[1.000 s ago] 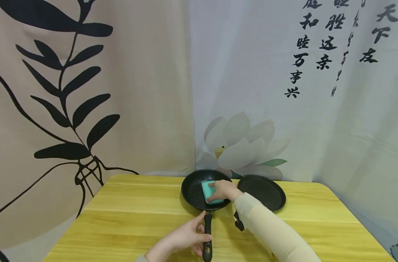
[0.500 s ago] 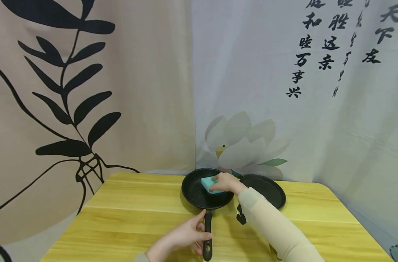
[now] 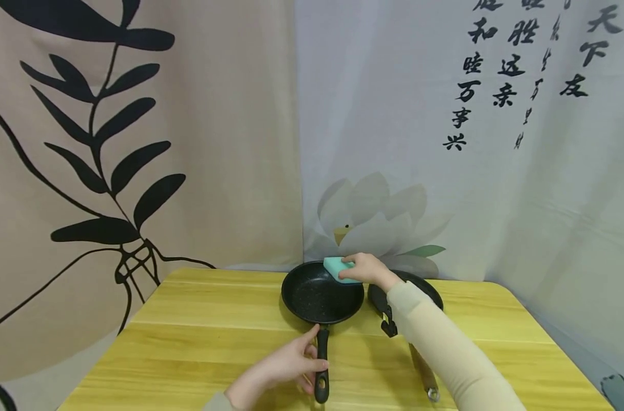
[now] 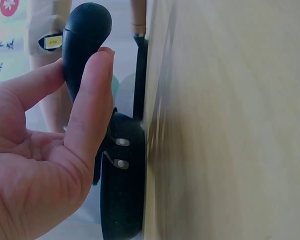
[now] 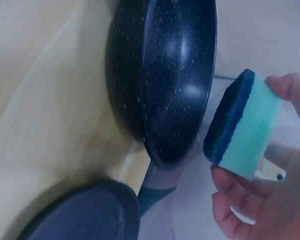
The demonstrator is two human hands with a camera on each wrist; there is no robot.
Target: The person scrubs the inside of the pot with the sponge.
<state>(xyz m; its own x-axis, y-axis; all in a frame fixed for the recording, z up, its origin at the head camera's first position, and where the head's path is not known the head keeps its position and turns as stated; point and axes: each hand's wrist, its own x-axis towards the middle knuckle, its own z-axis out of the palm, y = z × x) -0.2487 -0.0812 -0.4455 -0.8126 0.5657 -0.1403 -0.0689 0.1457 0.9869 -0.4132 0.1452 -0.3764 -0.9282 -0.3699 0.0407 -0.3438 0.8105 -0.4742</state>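
Observation:
A black speckled frying pan (image 3: 317, 299) sits towards the back of the table, its handle pointing at me. My left hand (image 3: 293, 362) holds that black handle (image 3: 322, 371) between thumb and fingers; the left wrist view shows the grip close up, with the pan's rivets (image 4: 121, 142) beyond. Over the pan's far right rim, my right hand (image 3: 370, 271) pinches a two-layer sponge (image 5: 250, 132). Its turquoise foam is towards the palm. The dark scouring side (image 5: 227, 117) faces the pan, with a gap between them in the right wrist view.
A flat black pan (image 3: 422, 281) with a brown handle (image 3: 423, 371) lies on the right, partly behind my right forearm. Both pans stand on a yellow wooden table (image 3: 214, 319). A printed curtain (image 3: 240, 142) hangs right behind the table's back edge.
The right hand has lifted the sponge up off the pan's inside and carried it back and right, to the far rim. The left hand keeps its hold on the handle.

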